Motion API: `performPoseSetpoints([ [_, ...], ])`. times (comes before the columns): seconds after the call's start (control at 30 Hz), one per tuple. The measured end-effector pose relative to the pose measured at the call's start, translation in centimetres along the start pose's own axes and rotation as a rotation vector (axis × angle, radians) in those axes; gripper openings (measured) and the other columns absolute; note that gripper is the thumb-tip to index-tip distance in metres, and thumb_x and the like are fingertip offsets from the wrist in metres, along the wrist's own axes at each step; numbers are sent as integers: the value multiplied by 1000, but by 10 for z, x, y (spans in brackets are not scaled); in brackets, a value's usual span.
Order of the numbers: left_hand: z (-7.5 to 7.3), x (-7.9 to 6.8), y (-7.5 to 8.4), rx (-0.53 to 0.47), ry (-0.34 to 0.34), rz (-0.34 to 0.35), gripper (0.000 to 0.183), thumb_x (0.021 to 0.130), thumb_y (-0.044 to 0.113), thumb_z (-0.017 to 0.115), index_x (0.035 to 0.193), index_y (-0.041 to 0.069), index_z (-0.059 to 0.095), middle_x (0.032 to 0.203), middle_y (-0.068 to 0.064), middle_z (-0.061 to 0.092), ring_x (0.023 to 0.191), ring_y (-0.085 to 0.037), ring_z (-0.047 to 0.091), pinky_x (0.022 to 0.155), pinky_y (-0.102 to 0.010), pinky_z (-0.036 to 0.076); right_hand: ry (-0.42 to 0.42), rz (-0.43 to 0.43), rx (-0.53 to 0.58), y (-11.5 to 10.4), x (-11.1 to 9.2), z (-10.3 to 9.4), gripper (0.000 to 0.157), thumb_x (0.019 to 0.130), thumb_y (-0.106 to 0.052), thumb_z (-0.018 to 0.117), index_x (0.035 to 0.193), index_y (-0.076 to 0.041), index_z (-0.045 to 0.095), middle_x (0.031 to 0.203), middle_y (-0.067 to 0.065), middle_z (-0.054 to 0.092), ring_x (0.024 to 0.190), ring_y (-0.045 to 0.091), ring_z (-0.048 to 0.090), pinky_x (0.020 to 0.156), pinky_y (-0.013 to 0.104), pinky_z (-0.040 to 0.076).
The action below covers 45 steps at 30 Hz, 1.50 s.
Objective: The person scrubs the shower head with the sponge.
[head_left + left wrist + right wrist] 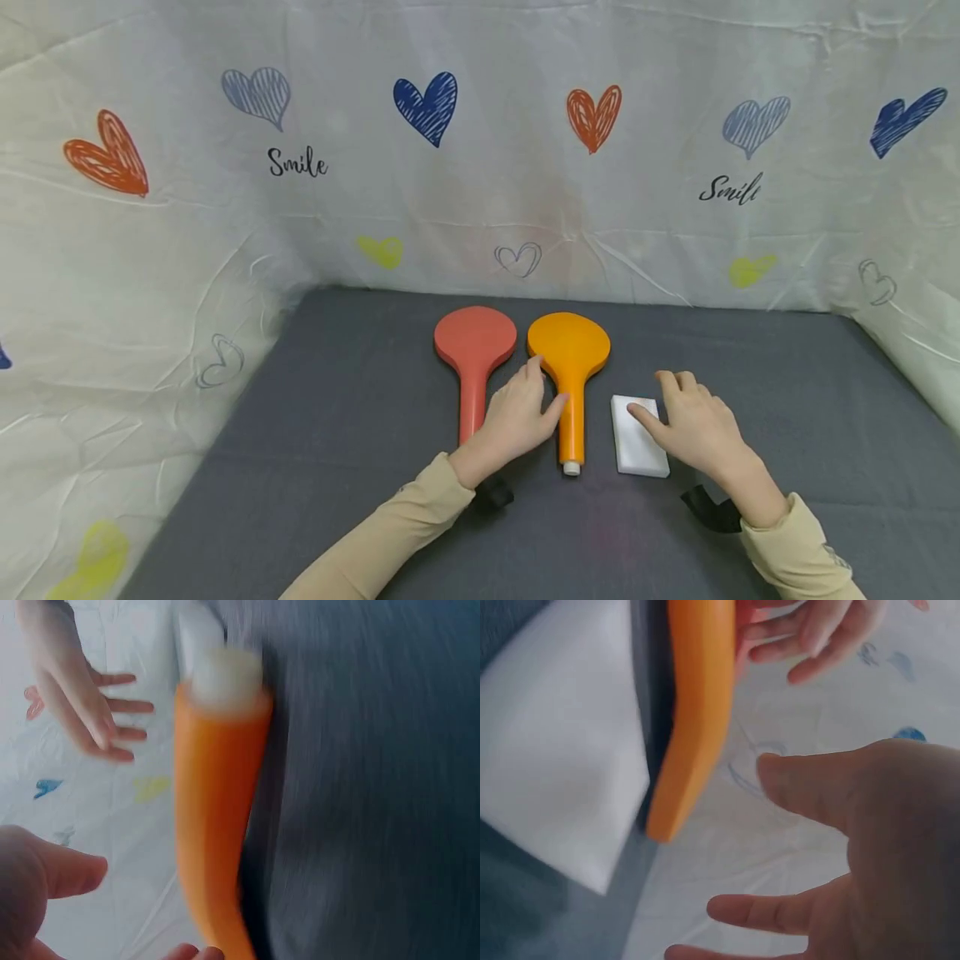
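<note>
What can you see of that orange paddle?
The orange paddle has a round head tapering into a handle with a whitish end piece; it looks smooth, perhaps plastic. It lies on the dark cloth, handle end nearer, between the red paddle and the white block. The left hand is beside it, contact unclear.

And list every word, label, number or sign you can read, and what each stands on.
"Smile": sheet, left of centre.
"Smile": sheet, right of centre, last letter less clear.
Mark on the right sleeve: too small to read.
Red paddle, orange paddle, block: no text visible.
</note>
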<state>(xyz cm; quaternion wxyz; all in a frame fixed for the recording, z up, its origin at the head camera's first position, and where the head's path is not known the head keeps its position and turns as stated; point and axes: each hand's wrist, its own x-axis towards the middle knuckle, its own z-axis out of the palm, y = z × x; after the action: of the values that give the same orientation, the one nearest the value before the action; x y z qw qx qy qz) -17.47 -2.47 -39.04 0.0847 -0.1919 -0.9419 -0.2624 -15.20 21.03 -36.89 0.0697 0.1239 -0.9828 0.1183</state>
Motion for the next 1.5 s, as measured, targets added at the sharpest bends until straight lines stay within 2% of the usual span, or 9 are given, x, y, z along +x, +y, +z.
performPoseSetpoints([
  [0.1,11,-1,6,-55,-58,-67,64,91,36,58,131,-9,37,115,-22,54,84,-29,61,68,-37,53,-63,32,6,-4,0,7,63,87,-44,60,121,8,48,106,29,51,79,37,56,57,45,48],
  [0.23,22,0,8,-195,-99,-151,69,92,37,57,134,-10,31,124,-26,47,95,-34,58,79,-45,50,-126,56,21,-6,-1,16,68,87,-46,59,124,10,44,107,31,49,81,40,56,55,45,49],
  [0.4,32,3,6,-457,-109,-222,71,91,31,60,133,-15,26,96,-21,56,76,-25,59,67,-32,51,-165,83,18,-6,-1,26,79,84,-52,60,126,13,40,106,33,46,76,39,55,54,45,49],
  [0.53,37,5,5,-562,-112,-268,69,88,26,63,130,-17,29,76,-11,55,60,-17,54,53,-22,45,-192,96,22,-7,-2,31,79,82,-51,63,124,13,41,101,31,45,66,32,53,52,42,48],
  [0.8,41,10,5,-609,-98,-366,53,84,20,69,120,-12,46,90,-14,57,78,-23,58,68,-32,52,-170,72,67,-9,-1,33,65,83,-37,67,119,12,43,96,28,41,56,26,48,49,37,45],
  [0.93,38,13,2,-735,-142,-413,52,83,21,70,117,-13,49,93,-15,59,80,-22,59,74,-33,53,-172,70,83,-9,2,34,62,83,-33,66,119,13,43,97,28,41,58,26,48,50,36,45],
  [1.1,36,18,-4,-914,-205,-482,39,83,17,71,106,-10,56,87,-12,61,72,-17,59,71,-29,53,-170,74,100,-8,4,36,63,82,-29,66,122,14,41,101,30,40,62,27,49,52,37,46],
  [1.3,30,21,-9,-1093,-245,-486,36,87,10,65,112,-13,53,93,-17,65,82,-22,64,78,-33,53,-66,51,107,-8,5,32,60,82,-26,64,124,11,44,100,29,43,67,29,51,53,39,47],
  [1.5,26,20,-7,-1192,-250,-443,39,89,9,62,119,-12,49,100,-18,63,91,-27,64,84,-35,51,207,21,184,-10,10,14,57,84,-25,62,130,4,44,108,32,42,73,39,54,55,46,50],
])
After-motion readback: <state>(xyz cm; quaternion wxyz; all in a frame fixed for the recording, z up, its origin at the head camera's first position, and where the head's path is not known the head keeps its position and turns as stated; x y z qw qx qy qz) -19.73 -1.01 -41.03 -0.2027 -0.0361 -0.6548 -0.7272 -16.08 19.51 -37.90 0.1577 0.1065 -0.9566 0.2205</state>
